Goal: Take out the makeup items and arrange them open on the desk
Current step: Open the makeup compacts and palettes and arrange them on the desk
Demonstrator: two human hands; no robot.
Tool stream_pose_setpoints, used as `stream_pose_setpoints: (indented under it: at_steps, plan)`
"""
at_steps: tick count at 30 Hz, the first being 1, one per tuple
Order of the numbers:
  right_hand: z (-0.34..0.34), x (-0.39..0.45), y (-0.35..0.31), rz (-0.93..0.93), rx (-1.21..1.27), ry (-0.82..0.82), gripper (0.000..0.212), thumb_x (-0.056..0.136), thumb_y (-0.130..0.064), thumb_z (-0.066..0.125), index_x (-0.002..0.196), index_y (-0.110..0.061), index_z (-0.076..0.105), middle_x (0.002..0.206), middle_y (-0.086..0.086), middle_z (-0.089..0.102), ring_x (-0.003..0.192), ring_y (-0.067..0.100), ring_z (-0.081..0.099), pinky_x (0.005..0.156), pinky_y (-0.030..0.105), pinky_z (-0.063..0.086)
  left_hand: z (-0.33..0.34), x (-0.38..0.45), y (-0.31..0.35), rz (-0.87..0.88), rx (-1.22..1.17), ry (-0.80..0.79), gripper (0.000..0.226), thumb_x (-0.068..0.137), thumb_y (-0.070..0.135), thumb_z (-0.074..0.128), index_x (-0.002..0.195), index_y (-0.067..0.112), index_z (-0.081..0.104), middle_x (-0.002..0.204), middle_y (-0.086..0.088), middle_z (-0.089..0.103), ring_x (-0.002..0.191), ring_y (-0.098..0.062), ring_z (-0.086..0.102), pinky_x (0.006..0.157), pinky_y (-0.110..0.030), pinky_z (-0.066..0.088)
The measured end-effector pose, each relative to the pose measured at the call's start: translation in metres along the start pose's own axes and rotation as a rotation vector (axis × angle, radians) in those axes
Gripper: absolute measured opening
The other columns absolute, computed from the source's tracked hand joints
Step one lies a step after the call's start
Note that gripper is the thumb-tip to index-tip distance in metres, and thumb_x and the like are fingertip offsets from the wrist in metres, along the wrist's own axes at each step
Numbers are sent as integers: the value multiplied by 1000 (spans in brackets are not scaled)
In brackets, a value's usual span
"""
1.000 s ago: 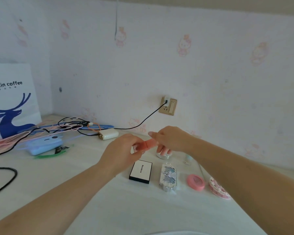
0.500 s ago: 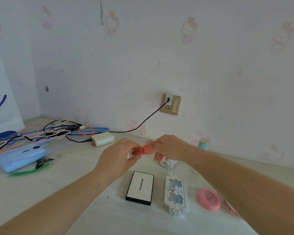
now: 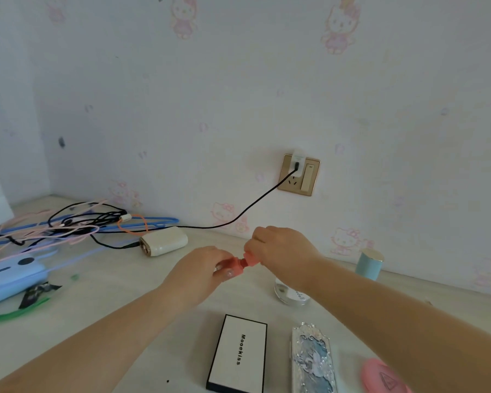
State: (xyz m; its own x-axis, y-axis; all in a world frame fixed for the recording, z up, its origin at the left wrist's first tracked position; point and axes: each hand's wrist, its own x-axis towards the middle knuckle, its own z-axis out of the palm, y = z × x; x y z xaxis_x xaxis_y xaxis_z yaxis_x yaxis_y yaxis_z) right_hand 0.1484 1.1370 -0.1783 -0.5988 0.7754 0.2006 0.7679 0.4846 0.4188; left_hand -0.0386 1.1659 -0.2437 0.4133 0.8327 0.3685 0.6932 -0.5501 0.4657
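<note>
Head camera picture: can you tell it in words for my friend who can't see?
Two hands, left hand and right hand, pull a pink tube apart above a desk. Below lie a white box, a silver case and a pink compact.

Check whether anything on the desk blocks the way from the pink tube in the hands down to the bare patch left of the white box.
Nothing visible does: the pink lipstick tube hangs above bare desk.

Bare forearms, glossy nail polish (image 3: 229, 273)
</note>
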Motion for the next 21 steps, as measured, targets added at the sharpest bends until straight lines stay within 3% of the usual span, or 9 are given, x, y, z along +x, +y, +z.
stream_pose_setpoints:
  at_steps: [4, 8, 10, 13, 16, 19, 21]
  plan:
    - [17, 0, 7, 17, 21, 74, 26, 94, -11, 39, 115, -16, 52, 109, 4, 54, 94, 26, 53, 78, 34, 40, 8, 1, -11, -55, -60, -41, 18, 87, 30, 60, 102, 27, 69, 96, 4, 67, 91, -12, 59, 84, -32, 47]
    - [36, -2, 12, 181, 110, 92, 17, 94, -22, 43, 108, -23, 53, 104, -2, 57, 91, 22, 55, 71, 30, 39, 14, 2, -20, -96, -103, -63, 13, 86, 27, 62, 98, 28, 68, 95, 11, 67, 92, -8, 59, 85, -27, 46]
    - [45, -3, 14, 342, 266, 79, 14, 89, -27, 53, 103, -27, 54, 102, -7, 59, 93, 19, 58, 70, 29, 42, 18, 4, -25, -157, -166, -39, 11, 86, 24, 62, 95, 28, 66, 93, 14, 66, 90, -4, 60, 79, -19, 45]
    - [58, -2, 13, 589, 677, 54, 16, 82, -37, 63, 95, -31, 56, 96, -13, 67, 93, 9, 63, 80, 30, 50, 24, 6, -30, -250, -256, 8, 9, 84, 22, 65, 90, 27, 60, 88, 16, 65, 81, -1, 60, 68, -9, 39]
    - [69, 6, 6, 691, 995, 73, 15, 74, -33, 72, 83, -33, 60, 87, -17, 72, 89, -3, 64, 86, 25, 48, 31, 10, -33, -310, -305, 8, 13, 81, 21, 69, 92, 22, 63, 94, 7, 68, 84, -8, 64, 74, -20, 43]
    - [80, 13, -2, 708, 1043, 45, 16, 69, -33, 78, 78, -33, 64, 71, -22, 68, 83, -5, 62, 73, 16, 43, 37, 14, -35, -341, -349, 14, 16, 77, 22, 73, 90, 24, 64, 96, 5, 69, 88, -11, 66, 84, -27, 48]
    - [88, 17, -6, 732, 1020, 31, 16, 71, -37, 75, 82, -31, 65, 70, -21, 68, 84, -1, 63, 74, 19, 46, 39, 16, -37, -349, -349, 31, 18, 74, 23, 75, 89, 25, 64, 94, 4, 70, 89, -11, 65, 86, -27, 48]
